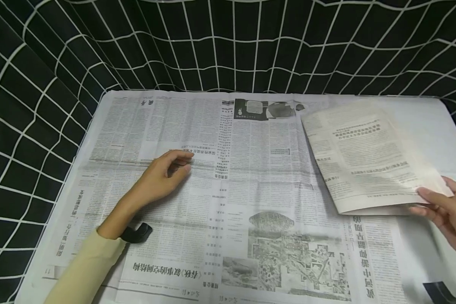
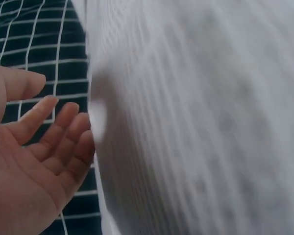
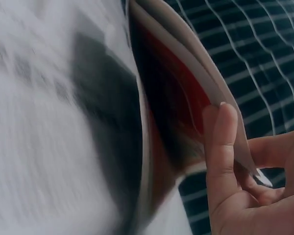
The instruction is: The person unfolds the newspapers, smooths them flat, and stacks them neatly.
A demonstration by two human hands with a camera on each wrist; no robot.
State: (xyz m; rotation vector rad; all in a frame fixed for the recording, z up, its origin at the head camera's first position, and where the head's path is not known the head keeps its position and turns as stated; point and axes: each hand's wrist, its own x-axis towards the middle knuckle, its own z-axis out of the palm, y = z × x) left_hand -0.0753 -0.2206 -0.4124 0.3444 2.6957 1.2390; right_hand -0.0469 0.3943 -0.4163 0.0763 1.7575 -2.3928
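Note:
My right hand [image 1: 454, 209] pinches a folded newspaper [image 1: 368, 156] by its near right corner, thumb on top and fingers beneath. The folded paper is tilted above the right part of a spread-out newspaper [image 1: 251, 185]. In the right wrist view its layers gape apart, and a red-printed inner page [image 3: 186, 83] shows between them. My left hand [image 1: 157, 179] is over the left half of the spread newspaper, fingers loosely bent and nothing held. The left wrist view shows the left palm [image 2: 34, 181] facing the camera beside the newsprint.
The spread newspaper covers most of a white table [image 1: 441, 122], whose bare surface shows along the right side. A black curtain with a white grid [image 1: 220, 46] surrounds the table at the back and left. Each wrist wears a black strap mount [image 1: 137, 233].

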